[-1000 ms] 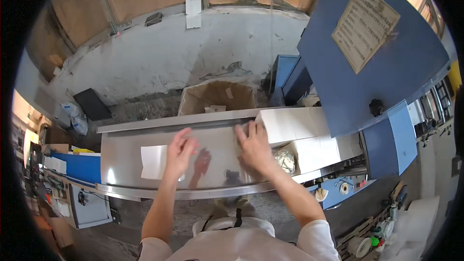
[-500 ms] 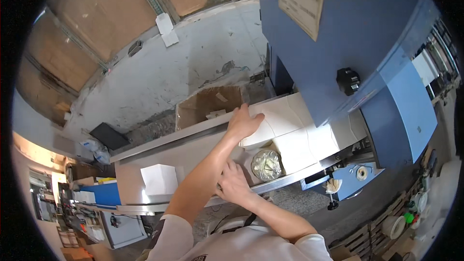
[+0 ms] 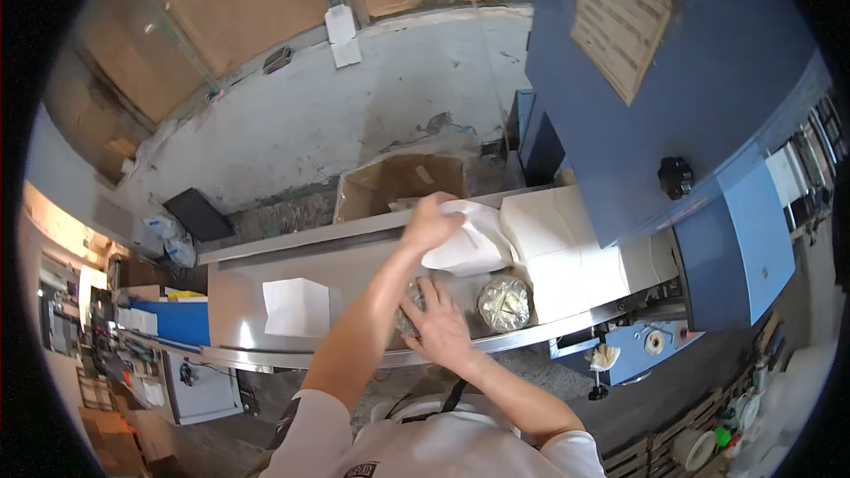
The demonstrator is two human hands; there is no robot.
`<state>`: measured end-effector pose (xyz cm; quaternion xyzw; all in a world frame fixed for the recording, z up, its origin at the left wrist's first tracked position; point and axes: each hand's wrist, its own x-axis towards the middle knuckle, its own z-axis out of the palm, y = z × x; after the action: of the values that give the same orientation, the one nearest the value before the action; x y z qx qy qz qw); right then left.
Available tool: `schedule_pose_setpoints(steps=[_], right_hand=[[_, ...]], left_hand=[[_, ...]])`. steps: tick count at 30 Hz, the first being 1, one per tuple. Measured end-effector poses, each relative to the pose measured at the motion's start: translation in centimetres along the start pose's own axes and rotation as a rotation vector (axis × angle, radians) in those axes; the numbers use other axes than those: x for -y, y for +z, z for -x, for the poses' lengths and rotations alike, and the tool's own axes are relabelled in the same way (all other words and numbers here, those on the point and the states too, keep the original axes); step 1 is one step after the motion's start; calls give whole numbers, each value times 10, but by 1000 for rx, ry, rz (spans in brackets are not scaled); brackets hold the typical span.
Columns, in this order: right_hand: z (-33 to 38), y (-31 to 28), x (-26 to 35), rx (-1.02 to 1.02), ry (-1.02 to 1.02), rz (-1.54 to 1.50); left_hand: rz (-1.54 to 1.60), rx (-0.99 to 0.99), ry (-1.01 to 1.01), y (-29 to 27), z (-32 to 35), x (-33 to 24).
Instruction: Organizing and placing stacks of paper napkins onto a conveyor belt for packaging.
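Note:
My left hand [image 3: 434, 223] reaches to the far edge of the metal table, closed on the edge of a white carton [image 3: 474, 243] that is tilted up off the row. Nearer to me, my right hand [image 3: 440, 323] lies palm down with its fingers curved over a round bundle in clear wrap [image 3: 406, 324], mostly hidden beneath it and by my left forearm. A second round clear-wrapped bundle [image 3: 506, 303], pale green and white inside, stands just right of that hand. Further right, several white cartons [image 3: 567, 274] lie close together. Another white carton [image 3: 297, 307] stands alone on the left.
The metal table [image 3: 235, 301] has a raised rail along its far side. Behind it stands an open brown cardboard box [image 3: 354, 199]. A large blue machine [image 3: 611, 150] with a black knob [image 3: 676, 177] rises at the right. Blue bins [image 3: 177, 322] sit off the left end.
My left hand has pulled one carton away from the row and lifted its edge. My right hand's fingers have spread over the wrapped bundle. The whole view has shifted slightly.

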<state>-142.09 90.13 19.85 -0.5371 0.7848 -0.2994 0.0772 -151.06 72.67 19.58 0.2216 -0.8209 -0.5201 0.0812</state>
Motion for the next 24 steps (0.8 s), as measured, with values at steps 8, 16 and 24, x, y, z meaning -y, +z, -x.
schedule_pose_setpoints(steps=[8,16,24], right_hand=[[-35,-28,-31,43,140,255],[-56,-43,-30,-142,167,-60],[-44,36,-26,104,790,-1279]], left_hand=[[560,-80,33,-173,90,32],[-82,-62,-211,-139,152,61],[412,-95,-298,-102,170,94]])
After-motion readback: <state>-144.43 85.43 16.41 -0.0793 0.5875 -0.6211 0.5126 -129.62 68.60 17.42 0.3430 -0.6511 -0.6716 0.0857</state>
